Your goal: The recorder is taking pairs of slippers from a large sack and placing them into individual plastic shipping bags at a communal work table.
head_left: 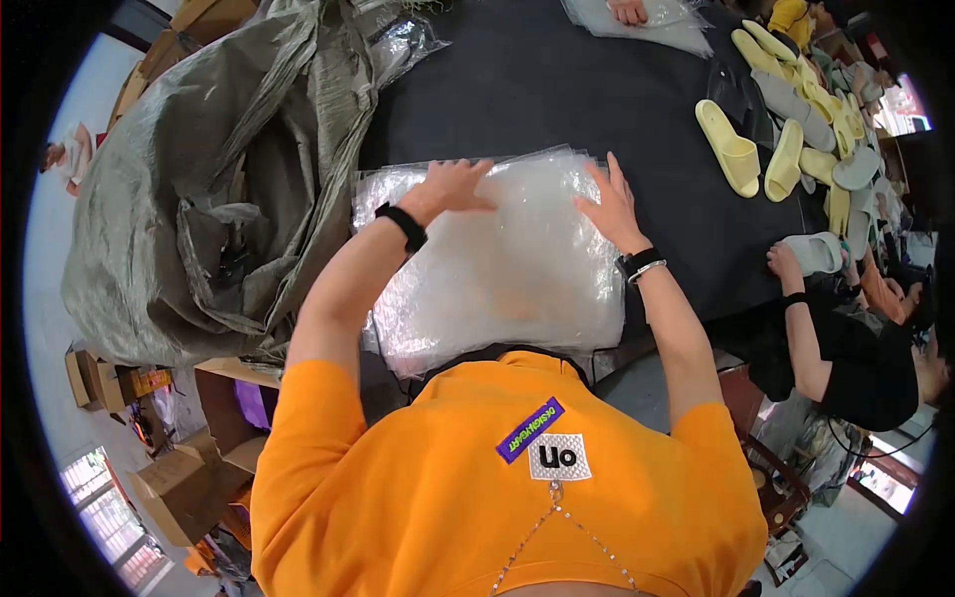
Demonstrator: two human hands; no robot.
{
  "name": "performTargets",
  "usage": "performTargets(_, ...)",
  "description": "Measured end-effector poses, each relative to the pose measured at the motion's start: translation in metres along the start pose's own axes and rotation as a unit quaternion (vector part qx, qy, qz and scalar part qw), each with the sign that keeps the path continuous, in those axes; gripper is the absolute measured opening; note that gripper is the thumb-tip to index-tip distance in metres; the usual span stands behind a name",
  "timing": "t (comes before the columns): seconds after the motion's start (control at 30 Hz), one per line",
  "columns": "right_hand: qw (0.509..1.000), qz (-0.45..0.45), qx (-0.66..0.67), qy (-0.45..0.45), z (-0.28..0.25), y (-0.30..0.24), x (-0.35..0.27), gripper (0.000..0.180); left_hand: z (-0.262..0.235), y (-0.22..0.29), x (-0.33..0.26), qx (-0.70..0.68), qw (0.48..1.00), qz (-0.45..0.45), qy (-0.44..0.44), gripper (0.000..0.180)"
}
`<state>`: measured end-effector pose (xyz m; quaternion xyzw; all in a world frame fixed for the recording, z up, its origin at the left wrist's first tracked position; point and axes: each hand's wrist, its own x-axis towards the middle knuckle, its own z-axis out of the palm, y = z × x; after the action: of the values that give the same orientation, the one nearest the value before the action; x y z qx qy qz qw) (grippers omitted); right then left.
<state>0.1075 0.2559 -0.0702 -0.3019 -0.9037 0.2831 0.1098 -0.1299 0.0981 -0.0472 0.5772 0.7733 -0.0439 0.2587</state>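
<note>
One stack of clear plastic bags (497, 264) lies on the black table (557, 90), just in front of the person. Two hands rest on its far edge — left hand (453, 186) with fingers spread flat, right hand (609, 207) open, fingers splayed, palm down; neither grips. A big grey-green sack (214, 189) is slumped at the table's left edge, its contents not visible. Yellow and grey slippers (796, 129) — more than ten — are heaped at the right. A co-worker's hand (784, 264) holds one pale slipper (818, 252). Bare table lies beyond the stack.
</note>
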Motion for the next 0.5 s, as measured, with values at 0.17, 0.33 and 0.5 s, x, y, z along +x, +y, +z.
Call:
performTargets(0.17,0.975,-0.113,-0.189,-0.023,0.004,-0.027,0.038,0.058,0.013,-0.017,-0.012,0.029,0.997,0.004,0.065,0.074)
performTargets(0.33,0.959,-0.097,-0.198,-0.177,0.018,-0.034,0.075,0.054,0.023,-0.039,-0.011,0.026,0.999,-0.019,0.022,0.074)
performTargets(0.5,0.956,-0.025,-0.13,-0.261,0.015,-0.034,0.078,0.056,0.036,-0.058,-0.012,-0.067,0.992,-0.034,0.098,0.07)
